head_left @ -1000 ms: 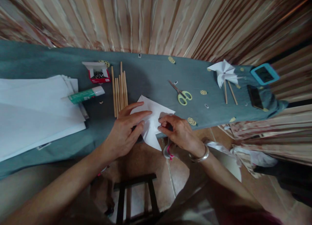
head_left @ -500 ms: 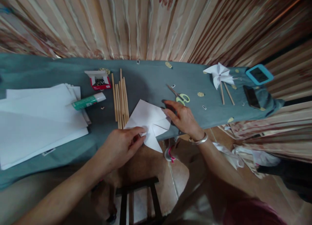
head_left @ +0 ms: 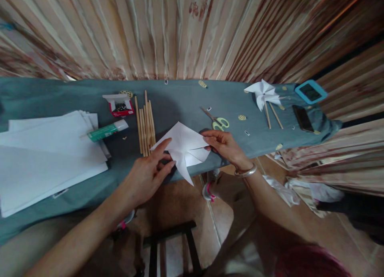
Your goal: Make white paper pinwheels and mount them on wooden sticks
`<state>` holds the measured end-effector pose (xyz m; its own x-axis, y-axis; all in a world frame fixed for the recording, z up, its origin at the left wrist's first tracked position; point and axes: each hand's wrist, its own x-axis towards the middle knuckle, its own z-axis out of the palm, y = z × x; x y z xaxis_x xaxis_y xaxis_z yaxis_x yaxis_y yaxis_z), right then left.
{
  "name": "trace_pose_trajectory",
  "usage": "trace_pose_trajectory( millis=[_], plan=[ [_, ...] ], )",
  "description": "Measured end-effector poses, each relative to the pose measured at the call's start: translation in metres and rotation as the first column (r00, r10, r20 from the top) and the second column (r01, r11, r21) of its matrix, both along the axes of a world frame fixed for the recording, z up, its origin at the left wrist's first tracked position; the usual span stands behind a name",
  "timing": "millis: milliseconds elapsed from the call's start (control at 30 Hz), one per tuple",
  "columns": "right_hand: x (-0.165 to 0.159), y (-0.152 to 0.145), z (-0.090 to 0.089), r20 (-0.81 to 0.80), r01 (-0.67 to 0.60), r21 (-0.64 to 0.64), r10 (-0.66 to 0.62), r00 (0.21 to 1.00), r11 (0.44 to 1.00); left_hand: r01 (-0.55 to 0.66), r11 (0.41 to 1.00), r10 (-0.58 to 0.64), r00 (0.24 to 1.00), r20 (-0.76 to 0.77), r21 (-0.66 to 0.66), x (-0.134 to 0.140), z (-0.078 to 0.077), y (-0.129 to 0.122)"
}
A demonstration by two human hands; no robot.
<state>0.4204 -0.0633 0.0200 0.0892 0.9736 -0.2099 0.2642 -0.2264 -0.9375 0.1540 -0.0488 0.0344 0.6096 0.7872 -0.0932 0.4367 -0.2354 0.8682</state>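
A white paper square (head_left: 183, 143) with slits cut in from its corners lies near the table's front edge, its lower flap curling past the edge. With my right hand (head_left: 223, 146) I pinch its right corner between thumb and fingers. My left hand (head_left: 150, 171) is at its left side, index finger stretched over the left flap, thumb and a curled finger at the paper near its middle. Wooden sticks (head_left: 145, 127) lie just left of the paper. Behind my right hand are scissors (head_left: 220, 122) with light green handles.
A paper stack (head_left: 54, 149) lies left, with a green glue stick (head_left: 105, 131) on its edge. A red box (head_left: 121, 108) holds small dark pieces. At right are a finished pinwheel (head_left: 263, 94), two sticks, a phone (head_left: 303, 118) and a blue-framed device (head_left: 311, 92). A dark stool (head_left: 171, 233) stands below.
My left index finger has lifted from the paper's middle and reached onto the left flap. My right hand has closed on the right corner. The view has shifted slightly.
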Motion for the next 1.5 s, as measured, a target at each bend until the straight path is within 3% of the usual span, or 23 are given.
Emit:
trace_pose_trajectory(
  millis=[100, 233, 333, 433, 500, 567, 633, 700, 800, 900, 1100, 1300, 1500],
  plan=[
    [0.000, -0.009, 0.003, -0.079, 0.069, -0.042, -0.073, 0.994, 0.997, -0.072, 0.997, 0.072, 0.997, 0.030, -0.021, 0.006, 0.000, 0.003],
    [-0.011, -0.024, 0.012, -0.192, 0.072, -0.079, -0.087, 0.978, 0.994, -0.161, 0.987, 0.162, 0.986, 0.043, -0.020, 0.013, -0.002, 0.006],
    [-0.022, -0.039, 0.027, -0.287, 0.035, -0.098, -0.062, 0.956, 0.995, -0.199, 0.980, 0.197, 0.971, 0.133, 0.003, 0.015, -0.007, 0.013],
    [-0.024, -0.053, 0.043, -0.338, -0.095, -0.100, 0.056, 0.939, 0.990, -0.220, 0.975, 0.213, 0.954, 0.211, 0.008, 0.015, -0.012, 0.026],
    [-0.019, -0.058, 0.048, -0.279, -0.224, -0.111, 0.186, 0.942, 0.968, -0.233, 0.972, 0.225, 0.950, 0.215, 0.012, 0.017, -0.015, 0.036],
    [-0.009, -0.059, 0.047, -0.092, -0.269, -0.089, 0.261, 0.961, 0.959, -0.230, 0.972, 0.216, 0.954, 0.210, 0.049, 0.019, -0.016, 0.044],
    [-0.001, -0.057, 0.042, 0.227, -0.194, -0.007, 0.191, 0.955, 0.981, -0.200, 0.968, 0.175, 0.971, 0.165, 0.153, 0.020, -0.015, 0.048],
    [0.004, -0.054, 0.035, 0.503, -0.128, 0.131, 0.046, 0.863, 0.983, -0.154, 0.936, 0.137, 0.988, 0.075, 0.318, 0.020, -0.011, 0.047],
    [0.002, -0.052, 0.026, 0.665, -0.242, 0.258, 0.010, 0.747, 0.935, -0.088, 0.835, 0.128, 0.991, -0.036, 0.543, 0.017, -0.005, 0.042],
    [-0.004, -0.053, 0.020, 0.700, -0.412, 0.211, 0.157, 0.697, 0.886, -0.045, 0.782, 0.114, 0.991, -0.073, 0.621, 0.013, -0.003, 0.037],
    [-0.018, -0.053, 0.016, 0.688, -0.512, 0.134, 0.292, 0.664, 0.848, -0.034, 0.786, 0.105, 0.991, -0.079, 0.618, 0.010, -0.003, 0.032],
    [-0.030, -0.051, 0.019, 0.593, -0.552, 0.201, 0.347, 0.726, 0.810, 0.039, 0.821, -0.018, 0.999, -0.043, 0.570, 0.010, -0.005, 0.023],
    [-0.022, -0.047, 0.014, 0.475, -0.502, 0.230, 0.354, 0.806, 0.834, 0.095, 0.856, -0.084, 0.995, -0.044, 0.508, 0.013, -0.011, 0.016]
  ],
)
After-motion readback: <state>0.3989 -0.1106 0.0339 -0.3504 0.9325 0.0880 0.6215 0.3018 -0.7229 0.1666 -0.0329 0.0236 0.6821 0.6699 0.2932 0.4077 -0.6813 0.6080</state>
